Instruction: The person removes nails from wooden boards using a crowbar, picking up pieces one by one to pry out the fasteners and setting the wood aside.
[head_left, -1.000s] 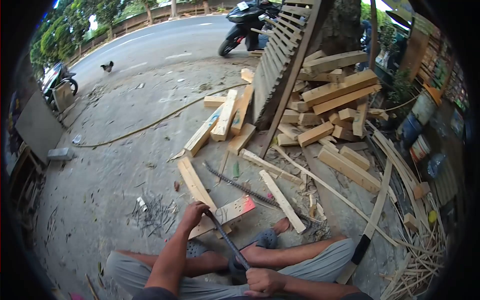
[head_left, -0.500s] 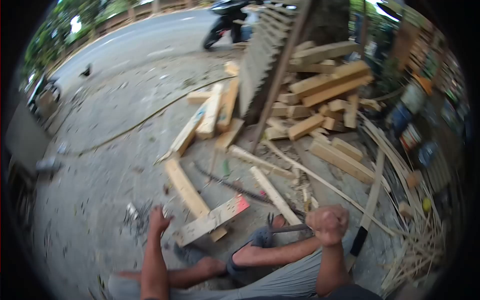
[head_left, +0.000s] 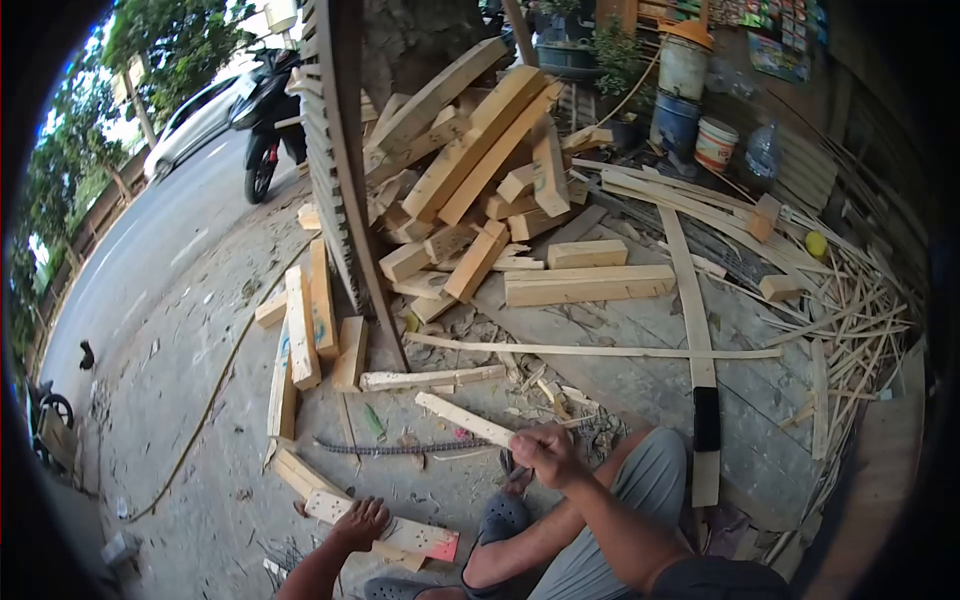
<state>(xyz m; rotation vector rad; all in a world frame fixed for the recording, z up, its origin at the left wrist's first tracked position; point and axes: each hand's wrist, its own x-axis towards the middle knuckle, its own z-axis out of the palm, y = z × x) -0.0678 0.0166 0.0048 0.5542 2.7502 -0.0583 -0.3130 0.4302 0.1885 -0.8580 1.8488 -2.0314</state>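
Observation:
My left hand rests on a short pale plank with nail holes and a red-painted end, its fingers curled over the far edge. This plank lies across another wooden piece on the ground. My right hand is a closed fist, raised right of the plank. It grips a dark metal pry bar with a forked, hooked end; most of the bar is hidden by the hand. Just beyond the fist a narrow wooden stick lies on the concrete. My feet in grey clogs are close by.
A large pile of wooden beams rises ahead, beside a leaning slatted panel. Long thin strips heap at right, near a long flat bar with a black-wrapped part. Loose nails lie at lower left. A motorbike stands by the road.
My view has turned to the right. My left hand has come down onto the red-ended plank from beside it. My right fist, still closed, is now nearer the plank.

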